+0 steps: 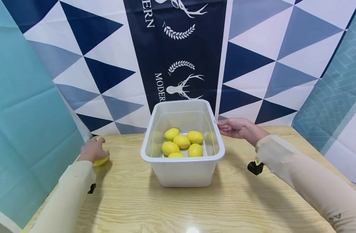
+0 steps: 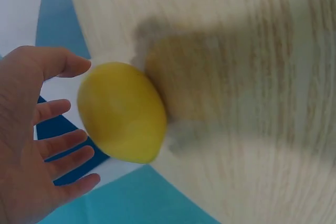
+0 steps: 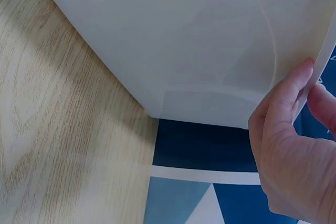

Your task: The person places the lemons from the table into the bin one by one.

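Observation:
In the head view a white plastic bin (image 1: 183, 173) stands mid-table with several yellow lemons (image 1: 181, 141) on its floor. My right hand (image 1: 234, 127) is at the bin's right side. Seen from the right wrist, that hand (image 3: 294, 145) pinches the bin's rim between thumb and fingers. Off to the left, my left hand (image 1: 93, 150) is over a single lemon (image 1: 101, 161) on the table. The left wrist view shows this lemon (image 2: 122, 111) beside the spread thumb and fingers, with the thumb tip right at its skin.
The light wooden table (image 1: 122, 204) meets a cloth backdrop (image 1: 108, 64) of blue and white triangles behind the bin. A turquoise cloth (image 1: 29, 113) hangs along the left edge. Small black wrist cameras sit under both sleeves, one (image 1: 255, 168) showing near the right cuff.

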